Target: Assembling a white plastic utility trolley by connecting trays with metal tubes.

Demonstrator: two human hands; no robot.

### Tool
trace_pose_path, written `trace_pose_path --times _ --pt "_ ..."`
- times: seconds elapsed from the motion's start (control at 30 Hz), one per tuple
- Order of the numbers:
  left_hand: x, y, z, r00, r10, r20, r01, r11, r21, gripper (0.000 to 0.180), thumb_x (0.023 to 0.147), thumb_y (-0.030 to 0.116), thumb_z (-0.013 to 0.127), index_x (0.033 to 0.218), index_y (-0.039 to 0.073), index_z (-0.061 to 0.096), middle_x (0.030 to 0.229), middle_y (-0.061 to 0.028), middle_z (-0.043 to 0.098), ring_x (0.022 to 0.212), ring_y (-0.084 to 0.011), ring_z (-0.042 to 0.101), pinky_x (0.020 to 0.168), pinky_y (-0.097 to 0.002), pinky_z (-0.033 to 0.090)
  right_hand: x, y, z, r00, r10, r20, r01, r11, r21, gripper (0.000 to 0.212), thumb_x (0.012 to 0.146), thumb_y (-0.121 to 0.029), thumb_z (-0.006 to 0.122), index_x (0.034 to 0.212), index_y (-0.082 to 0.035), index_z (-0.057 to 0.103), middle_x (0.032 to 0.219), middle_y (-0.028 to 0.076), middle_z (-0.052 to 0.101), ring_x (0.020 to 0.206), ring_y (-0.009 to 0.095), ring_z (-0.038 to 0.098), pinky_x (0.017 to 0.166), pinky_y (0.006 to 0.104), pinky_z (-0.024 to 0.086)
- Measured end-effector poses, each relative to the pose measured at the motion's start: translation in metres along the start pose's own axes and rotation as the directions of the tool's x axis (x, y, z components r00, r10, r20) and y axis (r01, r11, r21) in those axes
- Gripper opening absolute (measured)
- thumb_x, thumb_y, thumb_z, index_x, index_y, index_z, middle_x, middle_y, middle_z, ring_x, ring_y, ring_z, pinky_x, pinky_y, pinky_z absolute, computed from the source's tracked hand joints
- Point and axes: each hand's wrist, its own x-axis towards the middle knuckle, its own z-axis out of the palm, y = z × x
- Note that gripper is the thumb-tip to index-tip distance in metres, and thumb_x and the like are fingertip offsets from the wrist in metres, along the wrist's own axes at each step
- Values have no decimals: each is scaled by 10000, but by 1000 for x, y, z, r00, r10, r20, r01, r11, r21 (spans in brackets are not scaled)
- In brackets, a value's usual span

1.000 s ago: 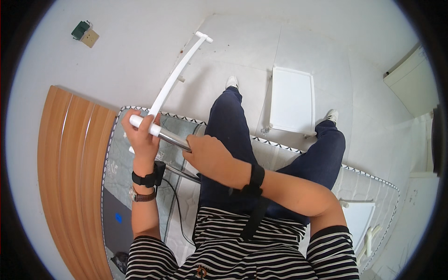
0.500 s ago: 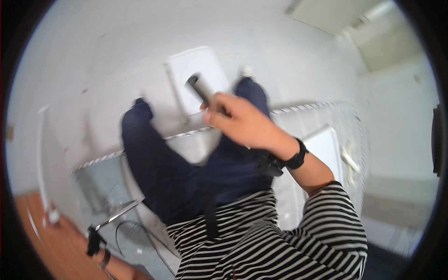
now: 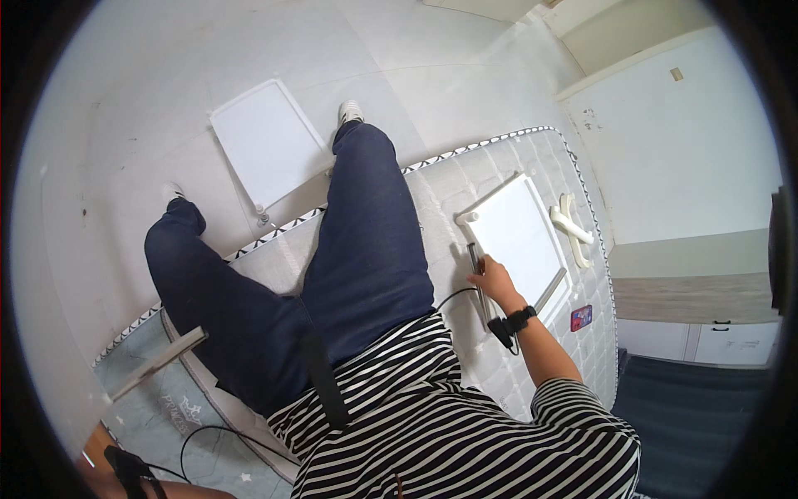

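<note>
My right hand is at my right side, low over the mattress, its fingers closed on a slim grey metal tube. Just beyond that hand, a white rectangular panel with a raised rim lies on the mattress. A second grey tube rests along the panel's near right edge. At the lower left rim my left forearm shows with a black strap; the hand itself falls outside the picture. Above that forearm, a pale tube sticks out toward my left thigh.
A second white panel is on the floor between my feet, with a small post at its near corner. White plastic parts and a red-and-blue phone-like item lie on the mattress. A black cable crosses the bedding. Cabinets stand at right.
My right hand has moved from above my lap, where it held a dark tube, down to the mattress beside the panel. The left hand has left the picture, and the view has shifted.
</note>
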Motion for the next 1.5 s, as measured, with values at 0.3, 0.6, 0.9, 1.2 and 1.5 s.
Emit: trace_pose_path --times 0.3,0.6,0.9,1.2,1.5 --pt "52 143 3 966 -108 -235 -5 901 -434 229 767 21 732 938 -42 593 935 -146 620 809 -220 613 784 -330 558 -30 -44 -5 992 -47 114 85 929 -359 345 729 -245 714 984 -37 611 1013 150 636 945 328 609 781 419 495" --pt "-6 272 60 947 -304 -103 171 750 -639 359 767 -4 733 1065 6 533 1048 -96 551 923 -168 543 789 -262 510 -108 -265 -87 432 -901 -50 900 427 84 469 786 -192 680 1179 13 525 1153 169 564 1060 325 551 890 394 455" --pt "-28 331 96 971 -186 148 237 690 -684 368 781 -30 706 1090 22 514 1165 -97 484 1047 -166 488 889 -279 432 -119 -279 -16 462 -843 277 887 446 -122 514 756 -157 641 1204 55 503 944 143 606 846 271 608 741 356 496" --pt "-38 349 152 844 -178 506 532 402 -745 542 801 -60 654 1258 13 371 1192 -124 435 1092 -202 508 882 -286 481 -90 -260 -10 498 -857 134 862 506 33 157 722 -147 666 776 -56 550 708 76 567 664 226 595 596 341 487" --pt "-54 322 196 668 -123 734 734 276 -621 666 804 -21 668 1347 10 286 1195 -129 451 1106 -195 488 910 -298 452 -55 -269 -6 491 -858 148 861 504 70 162 725 -137 669 821 -62 563 701 66 560 659 225 595 578 335 486"
